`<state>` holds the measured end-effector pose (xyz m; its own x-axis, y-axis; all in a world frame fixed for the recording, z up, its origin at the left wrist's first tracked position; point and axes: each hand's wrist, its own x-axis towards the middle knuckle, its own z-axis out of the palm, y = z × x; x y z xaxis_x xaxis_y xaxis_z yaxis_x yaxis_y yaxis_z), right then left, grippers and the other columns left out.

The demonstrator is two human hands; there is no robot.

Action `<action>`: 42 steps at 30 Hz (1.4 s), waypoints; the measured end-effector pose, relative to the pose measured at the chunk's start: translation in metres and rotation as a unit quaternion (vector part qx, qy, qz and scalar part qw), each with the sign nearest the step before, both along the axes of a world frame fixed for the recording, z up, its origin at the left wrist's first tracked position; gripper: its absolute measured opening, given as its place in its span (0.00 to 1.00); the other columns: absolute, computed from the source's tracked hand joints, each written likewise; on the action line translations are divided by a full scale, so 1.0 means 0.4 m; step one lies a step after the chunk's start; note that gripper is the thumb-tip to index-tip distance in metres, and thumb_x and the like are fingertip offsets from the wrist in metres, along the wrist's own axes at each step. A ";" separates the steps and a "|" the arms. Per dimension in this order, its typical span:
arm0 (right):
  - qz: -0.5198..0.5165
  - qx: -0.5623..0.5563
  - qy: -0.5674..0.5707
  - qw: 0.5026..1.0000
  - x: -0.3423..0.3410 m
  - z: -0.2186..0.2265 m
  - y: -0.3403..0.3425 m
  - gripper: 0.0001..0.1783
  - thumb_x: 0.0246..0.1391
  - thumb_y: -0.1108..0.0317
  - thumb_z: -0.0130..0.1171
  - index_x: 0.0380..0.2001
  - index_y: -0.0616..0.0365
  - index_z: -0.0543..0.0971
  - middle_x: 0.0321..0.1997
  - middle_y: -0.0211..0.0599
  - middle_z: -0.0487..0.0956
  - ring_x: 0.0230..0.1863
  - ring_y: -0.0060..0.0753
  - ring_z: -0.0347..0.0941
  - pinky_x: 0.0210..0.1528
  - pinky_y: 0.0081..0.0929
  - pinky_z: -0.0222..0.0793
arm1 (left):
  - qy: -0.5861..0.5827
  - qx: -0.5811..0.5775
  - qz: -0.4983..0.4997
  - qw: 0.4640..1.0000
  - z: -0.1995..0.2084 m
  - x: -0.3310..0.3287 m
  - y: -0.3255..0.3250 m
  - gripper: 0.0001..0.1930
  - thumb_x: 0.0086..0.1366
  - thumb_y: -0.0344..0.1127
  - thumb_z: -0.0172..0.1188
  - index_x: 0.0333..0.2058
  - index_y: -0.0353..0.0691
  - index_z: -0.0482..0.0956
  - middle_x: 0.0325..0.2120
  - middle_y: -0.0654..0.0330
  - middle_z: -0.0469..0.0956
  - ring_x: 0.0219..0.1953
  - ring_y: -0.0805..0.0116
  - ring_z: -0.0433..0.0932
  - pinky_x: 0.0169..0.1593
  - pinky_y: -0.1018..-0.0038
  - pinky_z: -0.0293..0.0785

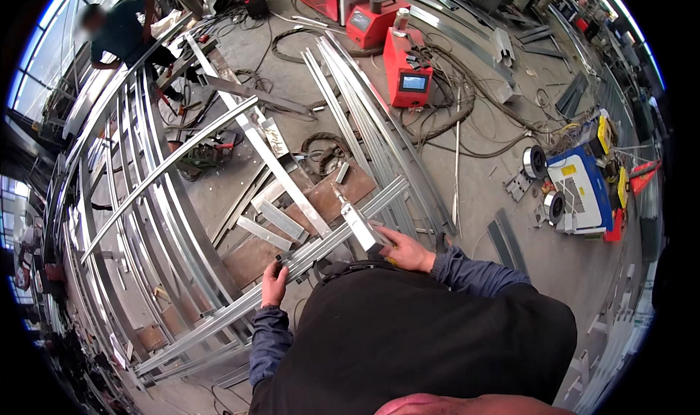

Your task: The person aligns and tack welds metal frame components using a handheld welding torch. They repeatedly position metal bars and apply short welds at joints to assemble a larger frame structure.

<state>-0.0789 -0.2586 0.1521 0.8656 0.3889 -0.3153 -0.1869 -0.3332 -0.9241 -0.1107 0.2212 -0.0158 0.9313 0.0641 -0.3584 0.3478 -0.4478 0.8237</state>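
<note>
In my right hand (410, 252) is a welding gun (359, 224), silver-white and boxy with a thin copper-coloured nozzle. Its tip points forward and left, over a brown metal plate (348, 190). My left hand (273, 284) curls against a long galvanized metal rail (324, 246) that crosses in front of my body. By those fingertips sits a small dark piece (278, 258), too small to make out. The rail forms the near side of a large frame of metal bars. A pale flat bar (286, 178) runs away from the rail, with short metal offcuts (283, 220) beside it.
Red machines (408, 69) with thick hoses stand ahead. Long metal profiles (350, 94) lie beyond the rail. At the right is a blue and white machine (580, 189) with wire spools (534, 162). Another person (127, 36) stands at the far left beside the frame.
</note>
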 end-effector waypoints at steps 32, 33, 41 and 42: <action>-0.011 0.034 0.007 0.999 -0.014 -0.138 0.027 0.42 0.71 0.56 0.70 0.79 0.66 0.69 0.71 0.52 0.83 0.70 0.42 0.80 0.72 0.37 0.73 | -0.144 0.145 -0.071 0.976 0.014 -0.016 -0.033 0.16 0.62 0.41 0.77 0.47 0.42 0.92 0.60 0.50 0.85 0.64 0.45 0.81 0.69 0.52 0.77; -0.013 0.033 0.014 0.999 -0.013 -0.131 0.028 0.41 0.71 0.57 0.70 0.79 0.66 0.69 0.71 0.52 0.83 0.70 0.42 0.80 0.72 0.37 0.73 | -0.140 0.142 -0.066 0.978 0.010 -0.014 -0.040 0.16 0.62 0.41 0.76 0.46 0.43 0.92 0.60 0.51 0.85 0.64 0.46 0.81 0.69 0.52 0.76; -0.008 0.024 0.013 1.000 -0.014 -0.133 0.033 0.44 0.73 0.50 0.70 0.78 0.68 0.69 0.69 0.53 0.83 0.70 0.41 0.79 0.72 0.37 0.73 | -0.139 0.141 -0.058 0.978 0.001 -0.010 -0.038 0.15 0.61 0.41 0.78 0.44 0.43 0.91 0.59 0.51 0.86 0.62 0.46 0.82 0.67 0.53 0.78; -0.011 0.028 0.013 0.999 -0.016 -0.127 0.037 0.44 0.73 0.48 0.70 0.78 0.68 0.69 0.69 0.53 0.83 0.70 0.42 0.79 0.72 0.37 0.73 | -0.137 0.143 -0.059 0.978 0.002 -0.008 -0.039 0.15 0.61 0.41 0.78 0.44 0.43 0.91 0.59 0.52 0.86 0.62 0.46 0.82 0.67 0.52 0.78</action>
